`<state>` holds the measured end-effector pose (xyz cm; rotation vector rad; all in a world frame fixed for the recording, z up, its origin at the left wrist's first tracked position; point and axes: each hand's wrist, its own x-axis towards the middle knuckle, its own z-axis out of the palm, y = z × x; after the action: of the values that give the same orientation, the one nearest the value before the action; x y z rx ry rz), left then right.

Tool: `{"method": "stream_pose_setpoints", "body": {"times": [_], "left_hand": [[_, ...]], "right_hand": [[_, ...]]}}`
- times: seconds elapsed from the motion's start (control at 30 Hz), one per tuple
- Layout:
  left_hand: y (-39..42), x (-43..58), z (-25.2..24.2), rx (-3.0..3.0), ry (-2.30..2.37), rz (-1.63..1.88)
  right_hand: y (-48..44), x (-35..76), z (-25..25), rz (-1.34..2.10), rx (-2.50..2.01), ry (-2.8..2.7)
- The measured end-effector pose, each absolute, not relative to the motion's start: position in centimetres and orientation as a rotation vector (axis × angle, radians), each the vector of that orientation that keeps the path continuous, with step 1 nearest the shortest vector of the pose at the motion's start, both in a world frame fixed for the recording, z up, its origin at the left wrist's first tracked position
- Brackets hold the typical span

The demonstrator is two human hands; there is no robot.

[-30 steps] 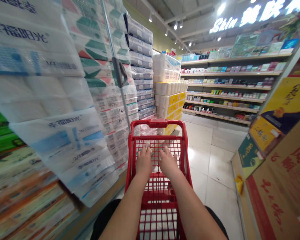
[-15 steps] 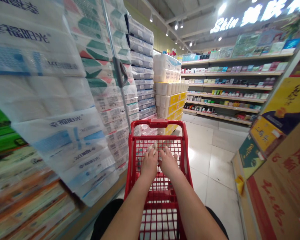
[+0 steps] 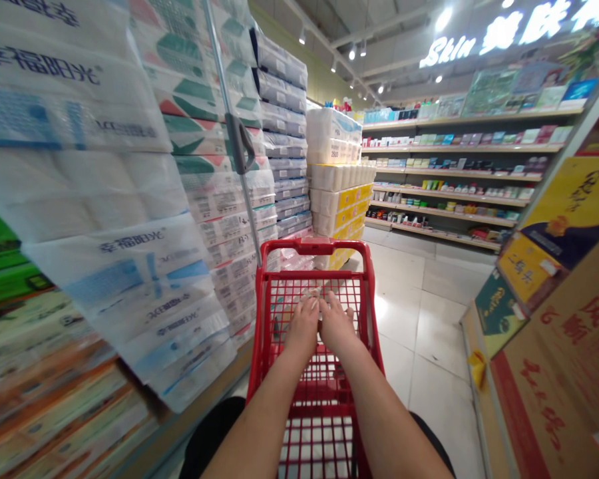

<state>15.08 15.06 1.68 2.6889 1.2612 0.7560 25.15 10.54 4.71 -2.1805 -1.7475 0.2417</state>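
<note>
A red plastic shopping cart [image 3: 312, 246] stands directly in front of me, with a gridded mesh body. My left hand [image 3: 302, 326] and my right hand [image 3: 335, 324] sit side by side on the cart's mesh, fingers curled forward. A small pale item [image 3: 312, 291] lies just beyond my fingertips, too small to identify. Both forearms reach in from the bottom of the view. The cart's handle cannot be made out beneath my hands.
Tall stacks of plastic-wrapped toilet paper [image 3: 104, 199] press close on the left, with a metal pole [image 3: 227, 86] in front of them. Shelves of cosmetics [image 3: 454, 173] line the far right, cardboard display boxes [image 3: 554, 372] stand nearer, and a tiled floor [image 3: 419, 313] runs ahead.
My left hand has slid rightward and now nearly touches my right hand. The cart and the view have barely shifted.
</note>
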Motion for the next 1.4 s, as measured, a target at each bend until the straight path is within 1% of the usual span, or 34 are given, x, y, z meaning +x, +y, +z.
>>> {"method": "stream_pose_setpoints", "body": {"times": [0.1,0.2,0.3,0.4,0.47,0.57,0.63,0.73,0.8,0.9,1.0,1.1,1.2,1.3,1.4], "left_hand": [[15.5,14.9,1.7,2.546,1.233,0.882],[15.9,15.0,2.2,2.284,1.164,1.059],[15.6,15.4,2.7,1.933,0.981,1.181],[15.2,15.4,3.2,1.688,0.799,1.214],[15.1,14.9,3.6,1.713,0.830,1.233],[15.3,14.0,4.3,1.991,1.134,1.243],[15.3,13.4,4.7,2.195,1.395,1.144],[15.0,13.1,4.7,2.437,1.663,0.766],[14.7,13.2,4.5,2.549,1.726,0.523],[14.4,13.5,4.1,2.645,1.712,0.355],[14.4,13.6,4.1,2.683,1.673,0.311],[14.6,13.5,4.2,2.684,1.687,0.336],[14.8,13.5,4.2,2.693,1.701,0.376],[15.1,13.6,4.3,2.696,1.688,0.391],[15.5,13.6,4.5,2.681,1.692,0.399]], "right_hand": [[10.5,25.2,4.8,0.279,-2.190,-1.740],[10.5,25.3,4.8,0.311,-2.169,-1.729],[10.6,25.5,4.8,0.329,-2.147,-1.743],[10.6,25.7,4.9,0.315,-2.130,-1.755],[10.6,25.7,4.9,0.309,-2.117,-1.761],[10.7,25.7,4.9,0.301,-2.098,-1.762],[10.8,25.7,4.8,0.278,-2.077,-1.723],[11.1,26.0,4.8,0.246,-1.971,-1.579],[11.2,26.1,4.9,0.264,-1.871,-1.453],[11.1,26.1,5.0,0.316,-1.807,-1.336],[10.7,26.3,4.9,0.315,-1.815,-1.304],[10.2,27.0,4.6,0.136,-1.855,-1.225],[10.0,27.7,4.2,-0.023,-1.996,-1.249],[10.1,27.5,3.6,0.021,-2.060,-1.435],[10.3,26.5,3.1,0.070,-1.965,-1.574]]}}
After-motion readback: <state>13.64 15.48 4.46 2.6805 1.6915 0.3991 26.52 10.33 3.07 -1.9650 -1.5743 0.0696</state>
